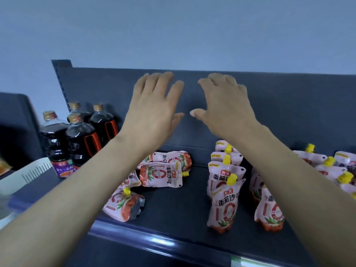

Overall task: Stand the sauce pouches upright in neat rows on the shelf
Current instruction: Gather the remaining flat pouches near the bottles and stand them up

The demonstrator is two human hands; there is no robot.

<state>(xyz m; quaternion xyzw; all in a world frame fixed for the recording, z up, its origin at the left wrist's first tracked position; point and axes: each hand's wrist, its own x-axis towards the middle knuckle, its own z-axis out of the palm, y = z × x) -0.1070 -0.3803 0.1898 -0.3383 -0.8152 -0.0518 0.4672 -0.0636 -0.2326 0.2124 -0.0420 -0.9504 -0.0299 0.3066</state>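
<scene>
Pink-and-red sauce pouches with yellow caps sit on a dark shelf. Several lie flat in a loose heap at centre-left, one near the front edge. A row of upright pouches stands right of centre, with a second upright row beside it, partly hidden by my right forearm. More pouches lean at the far right. My left hand and my right hand hover high above the shelf, side by side, fingers spread, holding nothing.
Several dark soy sauce bottles with gold caps stand at the shelf's left end. A white plastic basket sits left of the shelf. The dark back panel rises behind the pouches. The shelf's front lip runs across below.
</scene>
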